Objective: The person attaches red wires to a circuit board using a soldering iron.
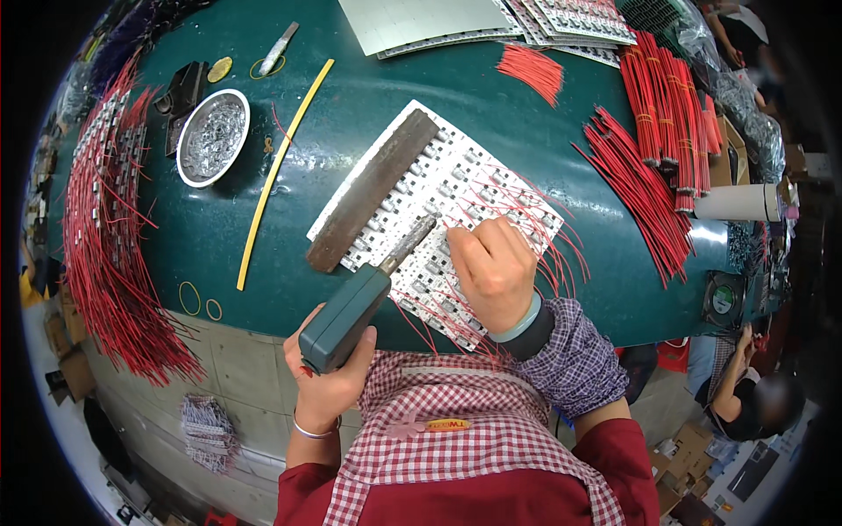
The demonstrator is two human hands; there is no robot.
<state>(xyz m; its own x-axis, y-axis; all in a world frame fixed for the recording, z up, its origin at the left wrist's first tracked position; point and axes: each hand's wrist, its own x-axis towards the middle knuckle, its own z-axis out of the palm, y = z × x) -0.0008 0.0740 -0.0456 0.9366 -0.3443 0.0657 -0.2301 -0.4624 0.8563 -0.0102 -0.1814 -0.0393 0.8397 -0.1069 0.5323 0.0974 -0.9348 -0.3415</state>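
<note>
My left hand (pixel 338 364) is wrapped round the handle of a dark green soldering gun (pixel 349 314). The gun's metal tip touches or hovers just over a white circuit board panel (pixel 447 188) set with rows of small metal parts. Close to that tip, my right hand (pixel 495 263) is closed in a pinch over the board; its fingertips hide what they hold. Thin red wires (pixel 561 254) stick out from the board's right and lower parts. Across its upper left side lies a brown, rusty-looking metal bar (pixel 373 188).
To the left stand a white bowl of silvery scraps (pixel 213 138) and a yellow strip (pixel 285 175). A heap of wired parts (pixel 114 237) hangs over the left edge. Red wire bundles (pixel 645 188) lie at right, stacked panels (pixel 430 26) at the back. Another person (pixel 745 394) sits at right.
</note>
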